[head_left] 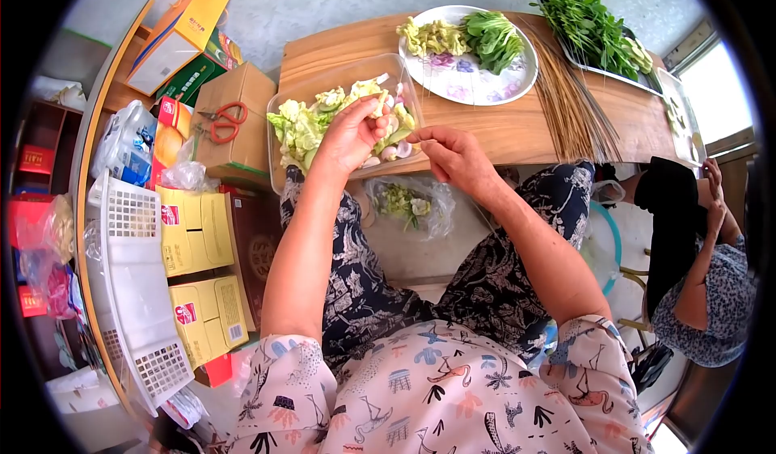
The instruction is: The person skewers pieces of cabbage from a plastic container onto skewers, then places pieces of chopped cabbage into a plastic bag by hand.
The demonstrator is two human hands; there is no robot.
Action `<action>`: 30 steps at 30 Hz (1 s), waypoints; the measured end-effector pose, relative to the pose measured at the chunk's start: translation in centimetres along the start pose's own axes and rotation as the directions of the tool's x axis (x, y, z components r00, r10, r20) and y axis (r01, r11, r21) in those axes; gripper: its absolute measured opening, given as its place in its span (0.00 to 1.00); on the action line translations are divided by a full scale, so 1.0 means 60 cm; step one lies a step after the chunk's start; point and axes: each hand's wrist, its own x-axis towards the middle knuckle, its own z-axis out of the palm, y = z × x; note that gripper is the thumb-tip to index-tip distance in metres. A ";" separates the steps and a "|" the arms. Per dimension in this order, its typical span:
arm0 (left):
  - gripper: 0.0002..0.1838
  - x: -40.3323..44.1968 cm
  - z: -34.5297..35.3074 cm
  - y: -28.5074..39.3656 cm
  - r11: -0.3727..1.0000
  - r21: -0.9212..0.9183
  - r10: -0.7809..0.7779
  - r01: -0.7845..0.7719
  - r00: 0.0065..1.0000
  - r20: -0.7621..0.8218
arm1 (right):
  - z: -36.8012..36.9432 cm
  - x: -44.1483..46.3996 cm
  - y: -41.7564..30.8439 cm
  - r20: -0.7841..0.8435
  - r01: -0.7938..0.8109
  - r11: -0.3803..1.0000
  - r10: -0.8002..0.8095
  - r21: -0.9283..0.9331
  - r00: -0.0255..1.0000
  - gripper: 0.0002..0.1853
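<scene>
Clockwise from the middle of my view, a pair of scissors (222, 122) rests on a carton at ten o'clock. At eleven, the clear tub (414, 102) holds pale leaves (295, 130), and above them my left hand (352, 135) closes its fingertips on a leaf piece (380, 105). Toward two, my right hand (457, 159) curls beside the tub's near-right corner, index finger reaching leftward; I can't tell whether it grips anything. The plate (477, 90) lies at one, the thin sticks (566, 98) at two. Squeezing too hard could tear my soft piece; too slack a pinch could drop it. Leaning rightward, my forearm could roll those loose sticks.
</scene>
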 end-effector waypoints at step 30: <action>0.11 -0.012 -0.002 0.016 0.997 0.066 -0.055 0.046 0.989 0.139 | 0.001 -0.018 -0.002 -0.007 0.027 0.998 -0.028 -0.058 1.000 0.12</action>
